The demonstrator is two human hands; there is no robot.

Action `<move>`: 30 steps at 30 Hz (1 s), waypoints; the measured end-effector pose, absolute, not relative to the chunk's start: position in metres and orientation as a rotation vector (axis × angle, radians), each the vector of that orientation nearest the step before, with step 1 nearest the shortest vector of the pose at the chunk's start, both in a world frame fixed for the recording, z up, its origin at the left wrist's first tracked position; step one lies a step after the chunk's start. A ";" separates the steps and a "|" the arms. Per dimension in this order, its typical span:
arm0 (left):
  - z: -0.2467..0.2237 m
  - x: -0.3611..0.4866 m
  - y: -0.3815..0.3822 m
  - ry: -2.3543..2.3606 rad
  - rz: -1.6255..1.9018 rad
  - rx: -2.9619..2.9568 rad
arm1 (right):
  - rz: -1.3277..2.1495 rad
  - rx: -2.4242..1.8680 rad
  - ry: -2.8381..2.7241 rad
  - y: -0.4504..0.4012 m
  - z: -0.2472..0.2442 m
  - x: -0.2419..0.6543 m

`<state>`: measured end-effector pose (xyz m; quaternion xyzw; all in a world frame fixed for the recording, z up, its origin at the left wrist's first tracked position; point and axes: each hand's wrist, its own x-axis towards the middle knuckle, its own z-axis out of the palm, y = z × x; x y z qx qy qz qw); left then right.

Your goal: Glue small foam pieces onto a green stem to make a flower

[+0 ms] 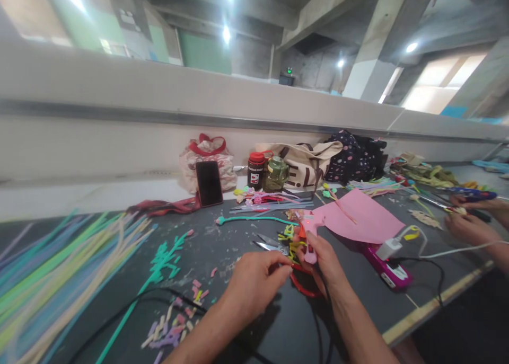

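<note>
My right hand (325, 255) is wrapped round a small pink hot glue gun (312, 227) with a red light on it. Close by, my left hand (256, 279) has thumb and forefinger pressed together; whatever is between them is too small to make out. Short yellow-green fuzzy pieces (293, 247) lie at the left fingertips, partly hidden by the right hand. Under both hands rest scissors, their blades (272, 246) pointing left and the red handles (306, 283) partly covered. A teal fuzzy stem (254, 219) lies just beyond.
Long pastel pipe cleaners (59, 279) cover the table's left side, near a teal branch (165, 260) and cut bits (175, 327). Behind stand a phone (209, 184) and bottles (256, 170). Pink paper (360, 215), a magenta power strip (387, 268) and another person's hands (469, 226) are right.
</note>
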<state>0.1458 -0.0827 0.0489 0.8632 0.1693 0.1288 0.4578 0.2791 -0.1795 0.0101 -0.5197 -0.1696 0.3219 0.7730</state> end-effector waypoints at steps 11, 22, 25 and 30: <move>0.034 0.143 -0.082 0.365 0.270 0.971 | 0.994 -1.192 -0.732 -0.155 0.010 0.224; 0.041 0.082 -0.051 0.761 0.602 0.759 | 0.744 -1.651 -1.196 -0.177 0.027 0.214; 0.040 0.066 -0.042 0.797 0.604 0.699 | 0.589 -1.890 -1.329 -0.183 0.033 0.245; 0.037 0.053 -0.034 0.850 0.600 0.621 | 0.290 -2.138 -1.476 -0.161 0.046 0.314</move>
